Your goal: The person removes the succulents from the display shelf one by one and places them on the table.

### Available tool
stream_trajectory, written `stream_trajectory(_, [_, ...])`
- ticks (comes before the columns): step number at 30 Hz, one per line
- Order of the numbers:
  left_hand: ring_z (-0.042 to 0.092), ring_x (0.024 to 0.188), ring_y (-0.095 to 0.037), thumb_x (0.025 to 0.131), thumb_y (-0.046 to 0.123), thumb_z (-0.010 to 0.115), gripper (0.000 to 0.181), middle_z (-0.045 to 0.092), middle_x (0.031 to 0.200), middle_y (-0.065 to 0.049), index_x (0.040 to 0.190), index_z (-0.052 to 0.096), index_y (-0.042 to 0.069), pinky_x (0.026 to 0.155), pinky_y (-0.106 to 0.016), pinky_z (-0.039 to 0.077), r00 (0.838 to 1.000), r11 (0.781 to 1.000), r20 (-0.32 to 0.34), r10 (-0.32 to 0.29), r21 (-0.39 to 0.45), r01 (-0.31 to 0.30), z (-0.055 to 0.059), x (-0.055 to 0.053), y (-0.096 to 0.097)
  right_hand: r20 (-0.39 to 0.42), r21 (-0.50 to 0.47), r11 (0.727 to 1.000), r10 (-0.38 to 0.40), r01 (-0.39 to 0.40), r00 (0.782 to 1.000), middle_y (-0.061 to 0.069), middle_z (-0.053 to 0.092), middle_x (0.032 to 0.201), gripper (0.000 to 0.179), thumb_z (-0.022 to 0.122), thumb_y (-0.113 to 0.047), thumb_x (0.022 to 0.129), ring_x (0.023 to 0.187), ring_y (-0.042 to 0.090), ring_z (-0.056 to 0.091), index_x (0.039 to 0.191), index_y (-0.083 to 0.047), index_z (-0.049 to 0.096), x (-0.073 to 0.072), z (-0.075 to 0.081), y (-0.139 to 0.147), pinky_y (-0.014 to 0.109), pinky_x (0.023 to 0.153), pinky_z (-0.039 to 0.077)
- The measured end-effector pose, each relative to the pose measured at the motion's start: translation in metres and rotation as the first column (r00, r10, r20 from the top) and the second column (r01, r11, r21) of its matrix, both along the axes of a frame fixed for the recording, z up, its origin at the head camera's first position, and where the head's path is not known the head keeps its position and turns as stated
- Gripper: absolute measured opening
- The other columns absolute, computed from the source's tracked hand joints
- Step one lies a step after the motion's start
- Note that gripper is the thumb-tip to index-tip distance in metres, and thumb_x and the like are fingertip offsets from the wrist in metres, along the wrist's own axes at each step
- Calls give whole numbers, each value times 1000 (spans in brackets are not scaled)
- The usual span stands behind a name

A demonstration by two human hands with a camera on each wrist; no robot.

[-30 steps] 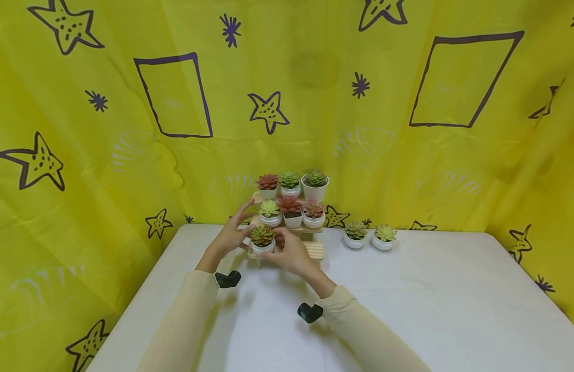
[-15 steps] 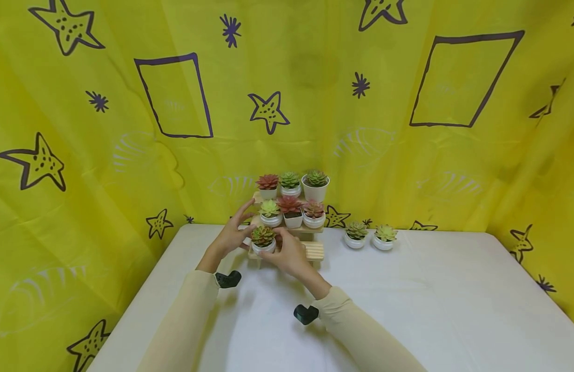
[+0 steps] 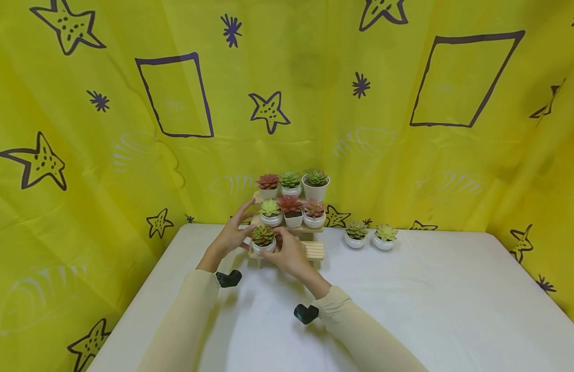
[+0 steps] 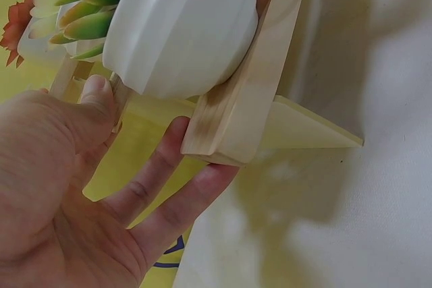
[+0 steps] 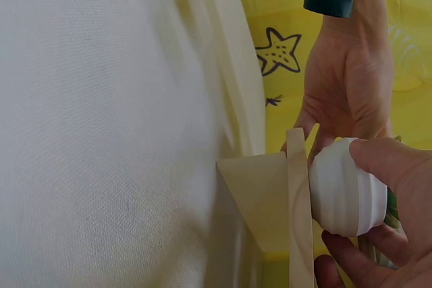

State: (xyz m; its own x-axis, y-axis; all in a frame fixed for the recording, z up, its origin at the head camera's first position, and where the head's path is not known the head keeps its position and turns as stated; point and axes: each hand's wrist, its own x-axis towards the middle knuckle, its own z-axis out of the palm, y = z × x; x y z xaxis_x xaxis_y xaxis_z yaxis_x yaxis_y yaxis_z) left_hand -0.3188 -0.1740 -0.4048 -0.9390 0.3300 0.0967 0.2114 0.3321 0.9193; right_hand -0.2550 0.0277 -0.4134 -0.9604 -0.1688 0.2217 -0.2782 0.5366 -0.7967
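My right hand (image 3: 292,254) grips a small potted succulent (image 3: 263,238) with green, orange-tipped leaves and a ribbed white pot. That pot sits at the left end of the lowest tier of a wooden tiered stand (image 3: 314,251). In the right wrist view, thumb and fingers hold the white pot (image 5: 344,190) from opposite sides, its base against the board. My left hand (image 3: 229,236) is spread at the stand's left side. In the left wrist view, its fingertips (image 4: 219,175) touch the lowest board's end (image 4: 246,99), and its thumb is by a higher wooden part.
Several potted succulents, red, pink and green, fill the two upper tiers, including a red one (image 3: 289,205) in the middle. Two more green ones, a darker (image 3: 356,233) and a paler (image 3: 384,237), stand on the white table (image 3: 431,299) to the right. A yellow curtain (image 3: 310,72) hangs behind.
My right wrist and forearm have shifted slightly left since one second ago. Both hands and the potted succulent otherwise stay in place.
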Motion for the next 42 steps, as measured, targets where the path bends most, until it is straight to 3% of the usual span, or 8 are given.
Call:
stream_trajectory(13, [68,99,-40,107,6,53,75,28,163,-25,165,17,37,62,-51,61,1000,1000,-5,10,-11,-10,-2,0,0,-26,25,1000,-4,5,1000,13,70,119,62,86,-32,82,109,31,60,132,-4,61,-2,-3,0,50,94,45])
stream_trajectory(23, [67,102,-45,106,1,52,74,25,163,-29,167,16,25,68,-60,59,1000,1000,23,-6,-15,6,1,-2,1,-78,-11,1000,17,-18,997,8,69,105,60,88,-26,79,89,19,59,127,-2,63,-5,-3,4,31,76,49])
stream_trajectory(28, [68,101,-44,107,3,52,74,25,163,-28,166,15,29,68,-62,58,1000,1000,3,-3,-9,3,1,1,1,-89,-12,999,41,-42,995,7,68,101,61,88,-24,78,86,20,61,128,-1,62,-2,0,8,27,72,49])
stream_trajectory(37, [70,92,-32,107,7,53,75,25,164,-27,166,15,36,65,-57,59,1000,1000,-7,-9,-3,9,-1,2,-1,-117,-33,994,100,-104,988,11,70,113,62,88,-27,80,97,25,67,131,-3,62,8,6,23,38,84,56])
stream_trajectory(42, [69,97,-44,108,6,52,75,26,164,-26,165,15,37,64,-55,60,1000,1000,-3,-3,-9,3,-1,1,0,-112,-57,989,127,-134,986,12,69,120,62,88,-27,82,101,27,67,134,-6,61,14,9,30,43,87,57])
